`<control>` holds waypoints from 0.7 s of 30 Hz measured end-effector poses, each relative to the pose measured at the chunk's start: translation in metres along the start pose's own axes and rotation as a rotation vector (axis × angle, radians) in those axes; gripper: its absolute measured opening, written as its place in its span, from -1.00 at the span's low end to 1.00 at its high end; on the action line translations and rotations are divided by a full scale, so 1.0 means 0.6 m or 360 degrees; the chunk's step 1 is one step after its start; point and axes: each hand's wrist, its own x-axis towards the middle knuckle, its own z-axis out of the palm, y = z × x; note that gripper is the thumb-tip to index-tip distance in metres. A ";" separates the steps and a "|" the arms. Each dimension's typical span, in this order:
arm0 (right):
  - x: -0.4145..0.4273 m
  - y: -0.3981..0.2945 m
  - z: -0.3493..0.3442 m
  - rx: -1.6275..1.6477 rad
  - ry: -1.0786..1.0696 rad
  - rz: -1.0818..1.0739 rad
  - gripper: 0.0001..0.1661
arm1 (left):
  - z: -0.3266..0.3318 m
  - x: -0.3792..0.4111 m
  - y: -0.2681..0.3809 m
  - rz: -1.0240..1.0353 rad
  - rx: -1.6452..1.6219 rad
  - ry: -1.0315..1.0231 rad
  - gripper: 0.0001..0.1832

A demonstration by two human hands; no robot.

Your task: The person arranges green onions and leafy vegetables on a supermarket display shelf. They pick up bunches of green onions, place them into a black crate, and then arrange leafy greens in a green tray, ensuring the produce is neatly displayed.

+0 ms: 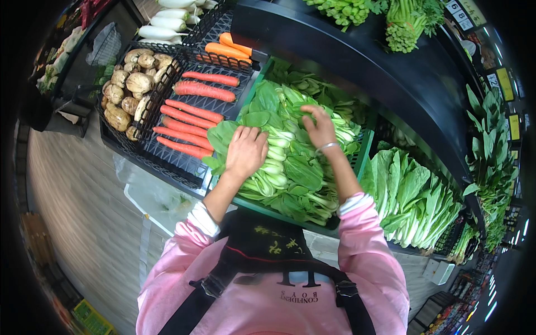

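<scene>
A green plastic crate [365,155] in front of me is heaped with green-stemmed bok choy [276,161]. My left hand [246,151] lies on the leaves at the crate's left side, back upward and fingers bent. Its fingertips are partly hidden, so I cannot tell whether it grips a bunch. My right hand [321,129], with a bracelet at the wrist, is over the upper middle of the heap. Its thumb and fingers are apart, and nothing shows between them.
Left of the crate, carrots [205,91] lie in rows beside a black basket of brown root vegetables [138,83]. White radishes [167,23] are behind. A curved black shelf [360,54] overhangs the crate's far side. Leafy greens [412,197] stand to the right.
</scene>
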 end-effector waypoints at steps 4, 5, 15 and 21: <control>0.039 0.071 0.021 -0.0349 -0.0003 -0.0150 -0.64 | 0.010 -0.001 -0.002 -0.0020 -0.0006 0.0048 -0.75; 0.046 0.089 0.020 -0.0328 -0.0218 -0.0184 -0.62 | 0.012 -0.003 -0.004 -0.0007 -0.0027 0.0091 -0.75; 0.247 0.233 0.015 -0.0639 -0.0092 -0.0323 -0.64 | 0.027 -0.008 -0.014 -0.0054 -0.0118 0.0178 -0.69; 0.237 0.178 0.062 -0.0764 -0.0467 0.0051 -0.40 | 0.025 -0.008 -0.013 -0.0105 -0.0114 0.0157 -0.68</control>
